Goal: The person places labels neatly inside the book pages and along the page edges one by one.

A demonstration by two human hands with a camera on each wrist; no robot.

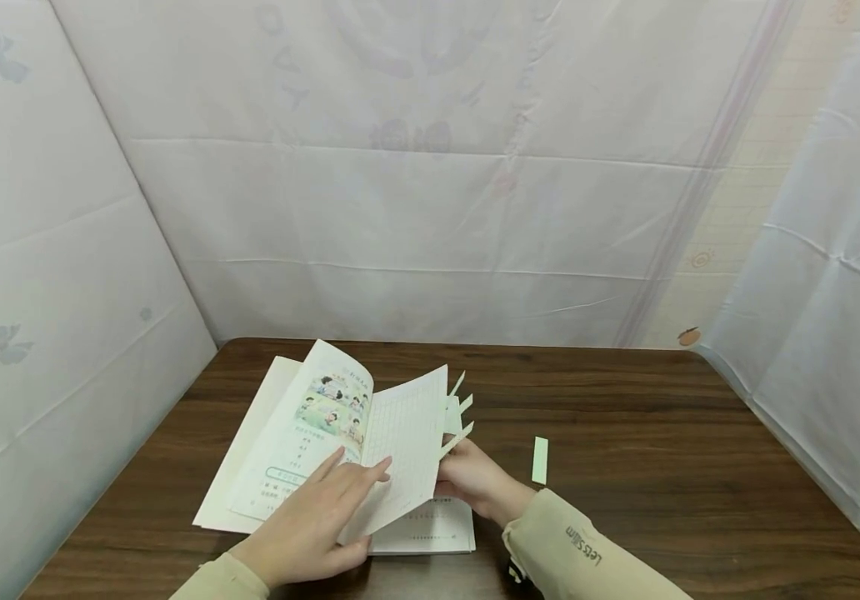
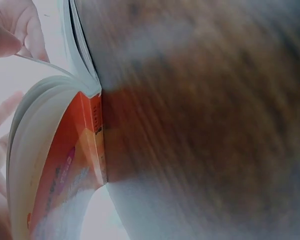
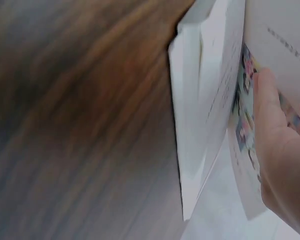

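An open book point(image 1: 400, 442) with pictures and print lies on the table, one page standing raised near its middle. My left hand point(image 1: 317, 508) rests across the left page, forefinger on the raised page and thumb by its lower corner. Behind that page, my right hand point(image 1: 478, 479) reaches in from the right; the page hides its fingertips in the head view. In the right wrist view, a straight finger point(image 3: 267, 107) touches a page with coloured pictures. Pale green tabs point(image 1: 460, 437) stick out from the page edges. The left wrist view shows the orange cover point(image 2: 72, 150) and spine.
A loose pale green strip point(image 1: 540, 460) lies on the dark wooden table point(image 1: 647, 433), right of the book. Near my right sleeve, a small dark object point(image 1: 516, 572) is partly hidden. White cloth point(image 1: 415, 217) hangs behind the table and at both sides.
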